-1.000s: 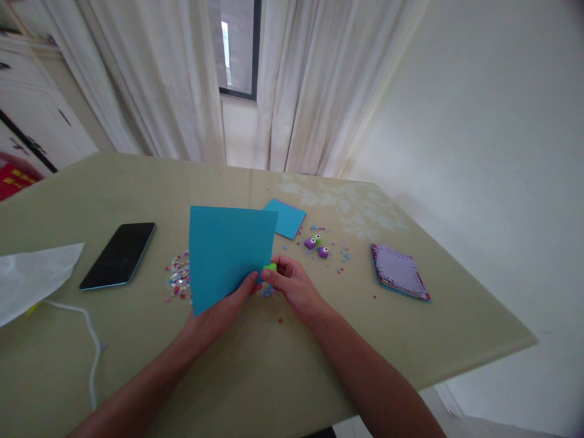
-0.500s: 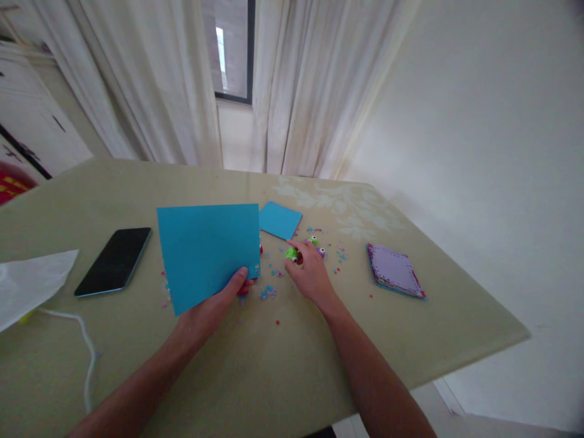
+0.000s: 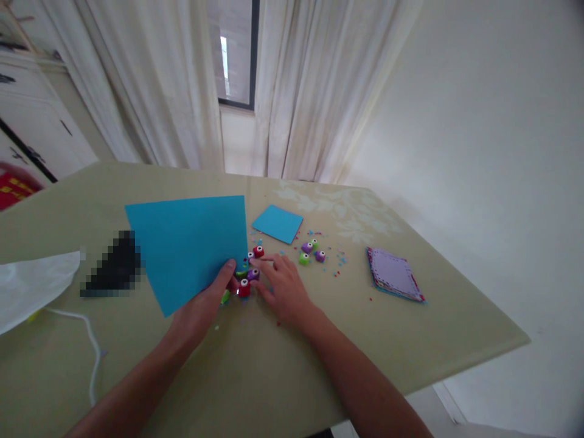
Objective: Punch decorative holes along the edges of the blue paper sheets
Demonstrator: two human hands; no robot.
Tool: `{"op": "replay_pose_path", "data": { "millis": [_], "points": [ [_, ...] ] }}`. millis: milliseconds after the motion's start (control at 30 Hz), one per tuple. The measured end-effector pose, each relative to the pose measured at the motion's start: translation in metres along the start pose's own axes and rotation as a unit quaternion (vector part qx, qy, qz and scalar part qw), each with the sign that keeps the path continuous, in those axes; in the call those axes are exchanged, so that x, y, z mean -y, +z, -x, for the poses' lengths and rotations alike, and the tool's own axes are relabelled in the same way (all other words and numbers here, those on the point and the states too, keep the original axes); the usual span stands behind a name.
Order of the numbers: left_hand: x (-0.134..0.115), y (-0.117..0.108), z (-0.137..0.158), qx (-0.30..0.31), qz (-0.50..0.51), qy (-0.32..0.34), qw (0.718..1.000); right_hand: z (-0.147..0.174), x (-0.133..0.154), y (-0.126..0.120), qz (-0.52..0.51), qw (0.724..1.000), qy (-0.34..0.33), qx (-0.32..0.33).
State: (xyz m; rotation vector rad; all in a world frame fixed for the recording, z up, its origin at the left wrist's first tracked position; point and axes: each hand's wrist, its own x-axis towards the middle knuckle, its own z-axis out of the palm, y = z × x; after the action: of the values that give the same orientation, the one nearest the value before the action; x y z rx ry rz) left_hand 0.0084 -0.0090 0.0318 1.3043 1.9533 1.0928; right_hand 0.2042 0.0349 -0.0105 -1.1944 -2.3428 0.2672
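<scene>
My left hand (image 3: 207,298) grips a blue sheet of paper (image 3: 191,249) by its lower right corner, thumb in front, holding it tilted up above the table. Several small one-eyed paper punches sit by that corner, among them a red punch (image 3: 244,288) and a purple punch (image 3: 253,275). My right hand (image 3: 283,286) reaches in from the right, thumb and index finger apart, with the fingertips close to the purple punch. Whether they touch it I cannot tell. The sheet hides part of this cluster. Further right stands another group with a green punch (image 3: 304,259) and a purple punch (image 3: 320,256).
Behind the hands lies a stack of blue paper (image 3: 278,224). A pile of papers with punched edges, lilac on top (image 3: 396,271), is at the right. Paper confetti (image 3: 340,258) is scattered about. A pixelated dark object (image 3: 116,267), white sheet (image 3: 36,286) and white cord (image 3: 93,347) lie left.
My right hand has left the green punch at the right group and moved left to the cluster by the sheet. The blue sheet has shifted left, uncovering more punches.
</scene>
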Motion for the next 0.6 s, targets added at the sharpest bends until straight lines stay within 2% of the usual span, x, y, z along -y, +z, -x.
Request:
{"op": "replay_pose_path", "data": {
  "millis": [67,167,233,300,333,400,500,567,600],
  "points": [
    [-0.002,0.001,0.002,0.009,0.001,0.01,1.0,0.0,0.005,0.007,-0.028,0.999,-0.019,0.036],
    [-0.003,0.001,0.004,0.009,0.003,-0.001,1.0,-0.001,0.002,0.008,-0.065,0.996,0.014,0.058],
    [-0.003,0.001,0.005,-0.003,-0.004,0.0,1.0,-0.002,-0.002,0.004,-0.112,0.992,0.059,0.026],
    [-0.006,0.001,0.007,-0.006,-0.013,0.013,1.0,-0.003,-0.006,-0.004,-0.213,0.969,0.122,-0.039],
    [-0.007,0.001,0.008,-0.001,-0.015,0.018,1.0,-0.004,-0.006,-0.009,-0.284,0.944,0.154,-0.066],
    [-0.01,0.001,0.01,0.027,-0.003,0.018,0.999,-0.006,-0.005,-0.018,-0.438,0.872,0.199,-0.085],
    [-0.012,0.003,0.013,0.075,0.011,0.004,0.997,-0.008,0.0,-0.028,-0.61,0.756,0.23,-0.052],
    [-0.011,0.004,0.013,0.091,0.002,0.008,0.996,-0.008,0.003,-0.029,-0.661,0.707,0.25,-0.039],
    [-0.01,0.005,0.013,0.09,-0.005,0.015,0.996,-0.008,0.004,-0.029,-0.67,0.695,0.258,-0.037]
  ]
}}
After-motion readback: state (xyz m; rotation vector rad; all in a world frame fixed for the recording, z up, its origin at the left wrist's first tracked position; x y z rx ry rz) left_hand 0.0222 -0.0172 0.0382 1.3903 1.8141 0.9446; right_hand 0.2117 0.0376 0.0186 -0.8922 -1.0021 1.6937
